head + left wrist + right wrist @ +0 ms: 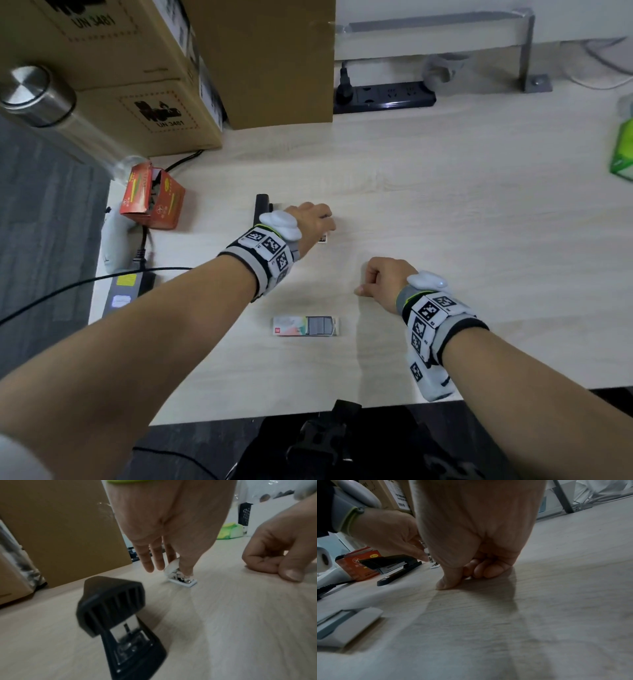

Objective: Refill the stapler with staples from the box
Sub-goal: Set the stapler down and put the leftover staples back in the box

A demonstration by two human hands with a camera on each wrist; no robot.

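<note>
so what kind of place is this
Probably an office or workroom: a light wood desk with a power strip, stacked cardboard boxes and a black stapler.

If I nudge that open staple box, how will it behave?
The staple box looks flat and small, so it would probably slide on the smooth table rather than tip. Its tray sits partly out with staples exposed, so lifting it tilted might spill them.
</note>
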